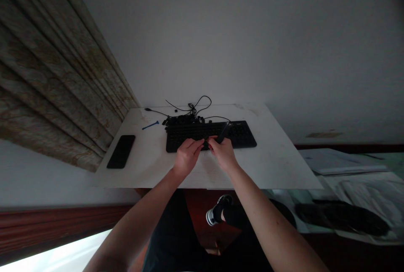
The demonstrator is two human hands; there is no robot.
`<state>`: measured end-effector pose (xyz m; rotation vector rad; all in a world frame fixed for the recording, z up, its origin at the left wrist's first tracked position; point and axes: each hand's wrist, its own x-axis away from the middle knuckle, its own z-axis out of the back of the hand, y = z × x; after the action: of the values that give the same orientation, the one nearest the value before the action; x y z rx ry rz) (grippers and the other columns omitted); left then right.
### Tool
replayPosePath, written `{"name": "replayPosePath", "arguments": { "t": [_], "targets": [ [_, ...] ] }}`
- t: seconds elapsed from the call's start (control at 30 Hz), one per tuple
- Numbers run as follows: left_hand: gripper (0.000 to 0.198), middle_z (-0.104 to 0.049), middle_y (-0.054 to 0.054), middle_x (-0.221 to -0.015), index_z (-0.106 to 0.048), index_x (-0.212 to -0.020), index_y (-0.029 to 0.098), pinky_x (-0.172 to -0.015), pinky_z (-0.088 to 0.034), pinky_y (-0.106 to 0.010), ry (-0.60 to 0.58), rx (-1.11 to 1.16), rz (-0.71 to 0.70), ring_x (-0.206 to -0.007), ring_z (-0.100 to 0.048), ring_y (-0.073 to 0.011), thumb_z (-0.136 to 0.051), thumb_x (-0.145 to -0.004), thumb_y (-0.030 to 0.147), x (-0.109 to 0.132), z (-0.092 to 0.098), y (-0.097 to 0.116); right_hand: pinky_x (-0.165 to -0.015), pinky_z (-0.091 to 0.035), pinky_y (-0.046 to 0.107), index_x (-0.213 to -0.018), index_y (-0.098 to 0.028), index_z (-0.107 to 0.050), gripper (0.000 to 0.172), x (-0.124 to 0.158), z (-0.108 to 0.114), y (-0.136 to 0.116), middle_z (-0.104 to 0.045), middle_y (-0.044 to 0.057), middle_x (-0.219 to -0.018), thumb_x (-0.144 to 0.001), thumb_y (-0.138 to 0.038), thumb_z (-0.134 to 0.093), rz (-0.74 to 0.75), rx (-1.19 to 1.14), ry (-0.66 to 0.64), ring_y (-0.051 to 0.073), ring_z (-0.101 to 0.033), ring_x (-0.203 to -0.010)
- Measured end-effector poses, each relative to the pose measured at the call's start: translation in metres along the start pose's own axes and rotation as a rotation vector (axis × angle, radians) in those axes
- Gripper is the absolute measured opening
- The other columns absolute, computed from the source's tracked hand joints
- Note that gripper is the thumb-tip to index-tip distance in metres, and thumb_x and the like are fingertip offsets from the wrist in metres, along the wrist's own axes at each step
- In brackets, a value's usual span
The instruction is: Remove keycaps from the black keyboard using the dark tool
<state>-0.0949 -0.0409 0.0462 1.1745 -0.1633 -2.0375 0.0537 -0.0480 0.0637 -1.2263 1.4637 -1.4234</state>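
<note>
Forearms (143, 217): bottom of frame.
Left hand (187, 155): fingertips together, contents indiscernible.
Right hand (223, 153): gripping slim dark tool (224, 132).
Keyboard (243, 135): centre of frame, beneath hands.
Progress: small dark parts (182, 119) heaped behind, apparently detached; remainder indiscernible.

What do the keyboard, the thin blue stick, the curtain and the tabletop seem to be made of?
Keyboard: probably dull black plastic; it reflects little light.
Thin blue stick: perhaps plastic, from its even colour; finish too small to tell.
Curtain: matte patterned fabric, by its hanging folds.
Tabletop: perhaps laminated board; flat, white, slightly marked.
</note>
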Motion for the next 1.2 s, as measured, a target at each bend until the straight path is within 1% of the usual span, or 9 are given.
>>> {"name": "replayPosePath", "arguments": {
  "t": [0.23,0.4,0.53,0.67,0.77,0.83,0.97,1.1,1.2],
  "targets": [
    [0.022,-0.071,-0.006,-0.091,-0.073,-0.113,0.019,-0.077,-0.060,-0.029,-0.014,0.058,0.058,-0.080,-0.068,-0.0151,-0.059,-0.098,0.024,0.003,0.000,-0.001,-0.052,-0.036,0.025,-0.063,-0.016,-0.064,0.022,-0.002,0.002,0.004,-0.060,0.003,-0.058,-0.072,-0.036,-0.061,0.023,0.137,-0.003,0.013,-0.052,-0.056],
    [0.020,-0.070,-0.004,-0.088,-0.074,-0.111,0.020,-0.074,-0.059,-0.027,0.032,0.160,0.145,-0.076,-0.067,-0.0138,-0.065,-0.095,0.027,0.001,0.000,0.000,-0.053,-0.038,0.026,-0.074,-0.014,-0.070,0.023,-0.002,0.001,0.009,-0.064,0.004,-0.062,-0.071,-0.036,-0.062,-0.007,0.132,0.026,0.015,-0.055,-0.057],
    [0.018,-0.069,-0.003,-0.087,-0.074,-0.110,0.022,-0.073,-0.059,-0.027,0.026,0.181,0.175,-0.075,-0.066,-0.0131,-0.066,-0.094,0.027,0.001,-0.007,-0.009,-0.052,-0.040,0.026,-0.078,-0.014,-0.072,0.024,-0.010,0.000,0.019,-0.065,0.004,-0.063,-0.075,-0.035,-0.060,-0.021,0.170,0.026,0.016,-0.058,-0.057],
    [0.018,-0.068,-0.003,-0.089,-0.073,-0.111,0.021,-0.077,-0.058,-0.028,0.013,0.090,0.198,-0.079,-0.067,-0.0143,-0.064,-0.095,0.023,0.008,-0.016,-0.029,-0.060,-0.044,0.029,-0.081,-0.015,-0.073,0.024,-0.023,0.017,0.023,-0.070,0.009,-0.069,-0.083,-0.032,-0.056,-0.019,0.506,0.100,0.021,-0.066,-0.064],
    [0.019,-0.068,-0.004,-0.091,-0.072,-0.112,0.021,-0.081,-0.057,-0.031,-0.027,-0.023,0.192,-0.084,-0.067,-0.0163,-0.063,-0.095,0.021,0.017,-0.019,-0.043,-0.066,-0.045,0.030,-0.086,-0.015,-0.074,0.026,-0.023,0.043,0.024,-0.073,0.014,-0.080,-0.089,-0.034,-0.056,0.051,0.857,0.151,0.026,-0.070,-0.077],
    [0.020,-0.069,-0.004,-0.091,-0.072,-0.112,0.021,-0.084,-0.056,-0.033,-0.041,-0.087,0.186,-0.085,-0.067,-0.0173,-0.064,-0.094,0.022,0.023,-0.018,-0.050,-0.066,-0.044,0.031,-0.090,-0.016,-0.073,0.029,-0.016,0.061,0.025,-0.074,0.013,-0.081,-0.092,-0.039,-0.055,0.097,0.995,0.154,0.027,-0.070,-0.079],
    [0.021,-0.070,-0.005,-0.092,-0.072,-0.113,0.021,-0.084,-0.055,-0.033,0.002,-0.110,0.246,-0.081,-0.066,-0.0160,-0.063,-0.095,0.026,0.022,-0.006,-0.065,-0.068,-0.044,0.030,-0.097,-0.019,-0.071,0.034,0.002,0.077,0.029,-0.075,0.010,-0.084,-0.093,-0.049,-0.056,0.157,1.069,0.001,0.026,-0.071,-0.082],
    [0.025,-0.073,-0.007,-0.095,-0.072,-0.112,0.017,-0.084,-0.054,-0.032,0.102,-0.127,0.446,-0.082,-0.067,-0.0165,-0.060,-0.095,0.031,0.004,0.021,-0.090,-0.070,-0.044,0.030,-0.101,-0.021,-0.072,0.037,0.016,0.062,0.033,-0.076,0.010,-0.091,-0.088,-0.054,-0.064,0.110,1.144,-0.105,0.028,-0.071,-0.090],
    [0.029,-0.075,-0.008,-0.102,-0.072,-0.113,0.016,-0.087,-0.053,-0.034,0.098,-0.226,0.633,-0.087,-0.069,-0.0192,-0.055,-0.095,0.032,-0.006,0.047,-0.114,-0.070,-0.044,0.029,-0.105,-0.023,-0.071,0.031,0.022,0.048,0.037,-0.076,0.009,-0.092,-0.089,-0.049,-0.064,0.058,1.210,-0.125,0.027,-0.071,-0.091]
  ]
}}
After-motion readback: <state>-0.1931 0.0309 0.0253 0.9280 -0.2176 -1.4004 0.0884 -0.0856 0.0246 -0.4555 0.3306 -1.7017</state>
